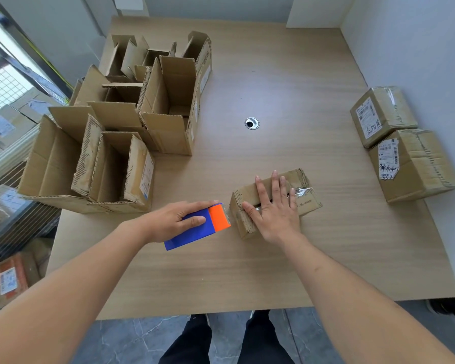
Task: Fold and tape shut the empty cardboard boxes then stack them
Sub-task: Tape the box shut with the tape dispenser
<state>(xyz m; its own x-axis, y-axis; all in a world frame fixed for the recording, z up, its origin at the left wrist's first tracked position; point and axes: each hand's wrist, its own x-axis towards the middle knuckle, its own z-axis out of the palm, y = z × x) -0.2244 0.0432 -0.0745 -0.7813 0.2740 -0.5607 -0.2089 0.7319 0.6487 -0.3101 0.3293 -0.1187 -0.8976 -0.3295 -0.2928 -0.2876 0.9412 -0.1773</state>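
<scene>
From the head view we see the right hand [273, 208] lying flat, fingers straight and spread wide, pressing on top of the small box [304, 198] near the middle of the worktop [273, 88]. The left hand [174, 222] holds the blue and orange tape dispenser [208, 224], which is just beside the box at its 9 o'clock. Open boxes [121, 132] stand together at 10 o'clock. Two closed boxes [402, 143] with labels lie at 3 o'clock, touching each other.
</scene>
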